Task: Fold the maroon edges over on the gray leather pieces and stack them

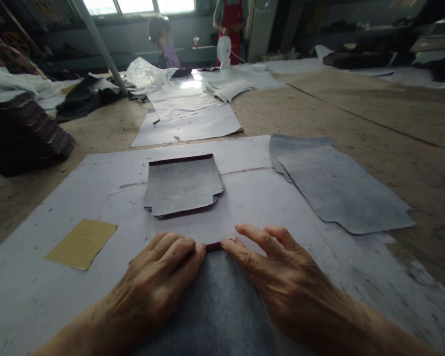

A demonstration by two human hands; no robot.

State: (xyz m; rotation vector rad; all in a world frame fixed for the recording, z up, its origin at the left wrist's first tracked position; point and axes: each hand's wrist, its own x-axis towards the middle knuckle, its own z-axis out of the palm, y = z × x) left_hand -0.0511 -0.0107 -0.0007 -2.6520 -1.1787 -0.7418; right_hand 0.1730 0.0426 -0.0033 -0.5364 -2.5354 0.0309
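A grey-backed sheet of material [218,301] lies before me, its far edge folded over into a narrow dark maroon strip. My left hand [159,277] presses on the left end of that strip, fingers bent and held together. On the right end, my right hand [278,272] has its thumb against the fold, while its other fingers reach forward, slightly raised. Both palms partly cover the sheet's sides. Just beyond my hands is a small stack of grey pieces [183,185] with a maroon folded far edge. What lies under my fingertips is hidden.
White paper [244,198] covers the work table [356,109]. Larger grey sheets [344,188] lie at right, a tan square [82,243] at left. A tall dark stack [25,131] stands far left, near a metal pole [102,49]. Two people are beyond the table.
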